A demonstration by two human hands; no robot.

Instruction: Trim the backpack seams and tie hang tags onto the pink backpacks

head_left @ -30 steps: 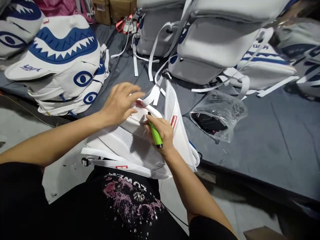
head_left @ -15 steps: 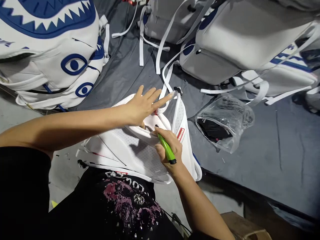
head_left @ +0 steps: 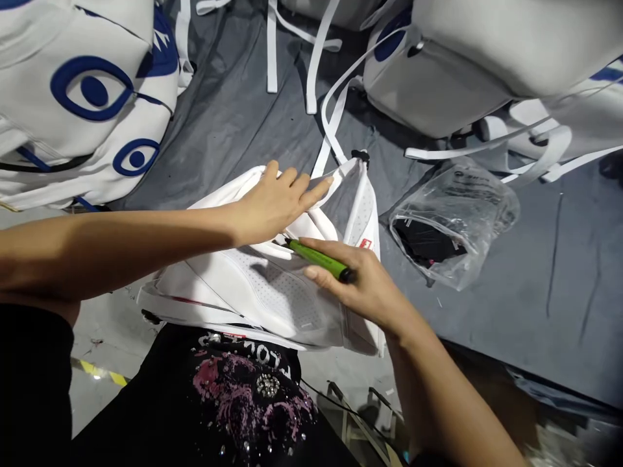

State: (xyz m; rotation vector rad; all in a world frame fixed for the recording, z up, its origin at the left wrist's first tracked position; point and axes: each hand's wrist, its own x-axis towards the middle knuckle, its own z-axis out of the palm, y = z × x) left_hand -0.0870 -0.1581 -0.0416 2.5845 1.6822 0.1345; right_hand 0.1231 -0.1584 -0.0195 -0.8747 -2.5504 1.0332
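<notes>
Centrally, the right hand [head_left: 370, 282] curls closed around a green pen-shaped tool [head_left: 321, 258], its dark tip pointing left at a white backpack [head_left: 272, 282]. The left hand [head_left: 272, 201] rests palm down on the backpack, fingers spread, thumb hidden. The backpack lies at the near edge of a grey-covered table [head_left: 516, 324]. Farther right, an open-mouthed clear plastic bag [head_left: 481, 220] holds something black [head_left: 423, 243].

Workshop, likely: matching backpacks [head_left: 92, 139] on cloth-covered table [head_left: 516, 305], striped floor tape [head_left: 117, 378].
</notes>
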